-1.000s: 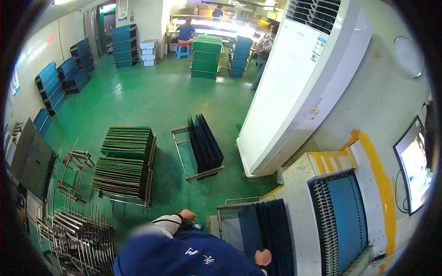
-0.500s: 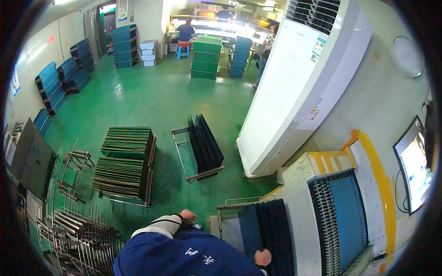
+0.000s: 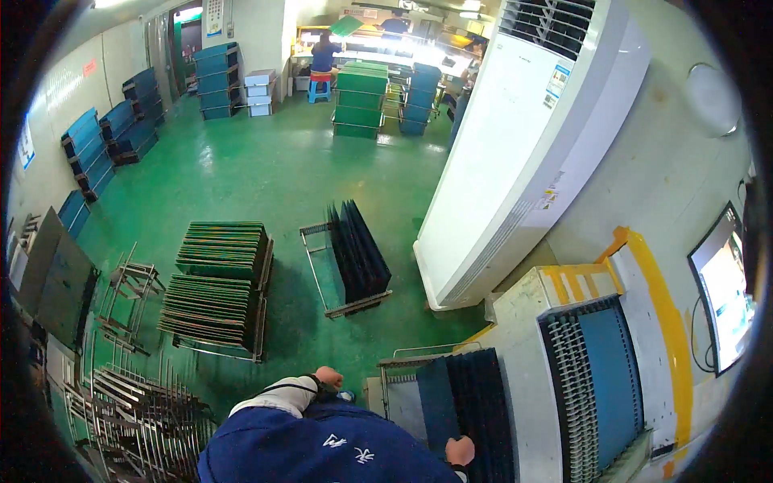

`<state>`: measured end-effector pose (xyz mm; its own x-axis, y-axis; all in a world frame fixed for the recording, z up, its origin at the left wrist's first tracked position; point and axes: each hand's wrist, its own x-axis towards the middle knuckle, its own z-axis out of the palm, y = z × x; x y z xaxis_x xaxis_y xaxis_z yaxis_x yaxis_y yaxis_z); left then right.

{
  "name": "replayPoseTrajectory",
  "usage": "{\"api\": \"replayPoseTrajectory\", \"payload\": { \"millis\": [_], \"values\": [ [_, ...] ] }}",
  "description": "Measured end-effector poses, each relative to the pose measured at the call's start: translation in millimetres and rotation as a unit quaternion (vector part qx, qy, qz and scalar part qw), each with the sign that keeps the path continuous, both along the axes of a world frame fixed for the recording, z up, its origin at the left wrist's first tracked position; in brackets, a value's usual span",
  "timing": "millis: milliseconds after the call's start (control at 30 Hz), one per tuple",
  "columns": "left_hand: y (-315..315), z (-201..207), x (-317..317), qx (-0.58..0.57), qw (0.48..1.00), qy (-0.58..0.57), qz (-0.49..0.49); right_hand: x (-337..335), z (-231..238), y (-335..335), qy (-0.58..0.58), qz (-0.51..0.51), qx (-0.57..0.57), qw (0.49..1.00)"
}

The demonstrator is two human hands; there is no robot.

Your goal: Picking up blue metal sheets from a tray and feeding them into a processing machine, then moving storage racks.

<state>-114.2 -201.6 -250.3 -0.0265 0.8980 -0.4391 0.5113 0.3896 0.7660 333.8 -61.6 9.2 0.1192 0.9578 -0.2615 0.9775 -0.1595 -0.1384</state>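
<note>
Far off, a green panel (image 3: 346, 26) now shows raised above the lit desk (image 3: 432, 55), while both near hands keep their places. The left hand (image 3: 328, 377) hangs before the body, fingers curled; whether its grip is fully closed, I cannot tell. The right hand (image 3: 460, 451) is at the dark panels (image 3: 485, 402), on edge in the near right rack (image 3: 405, 363), perhaps to steady them; whether it grips 1, I cannot tell. Its bars probably keep them upright, as with the 2 green stacks (image 3: 211, 310) left.
</note>
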Motion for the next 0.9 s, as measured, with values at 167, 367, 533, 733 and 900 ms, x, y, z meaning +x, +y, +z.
{"api": "replayPoseTrajectory", "payload": {
  "millis": [167,367,533,733,900],
  "values": [
    [-1,-6,1,0.014,0.997,-0.067,0.03,6,-18,0,-0.032,-0.001,0.031,0.999],
    [-2,-3,-3,0.079,0.996,-0.026,-0.017,4,-19,4,-0.037,0.006,0.013,0.999],
    [1,17,11,0.024,0.995,-0.08,0.055,15,-24,1,-0.05,-0.007,0.017,0.999],
    [2,38,15,-0.001,0.997,-0.061,0.046,14,-26,3,-0.052,-0.033,0.014,0.998],
    [-18,29,-12,0.05,0.997,-0.036,-0.039,0,-28,6,-0.02,0.025,0.044,0.999]
  ]
}}
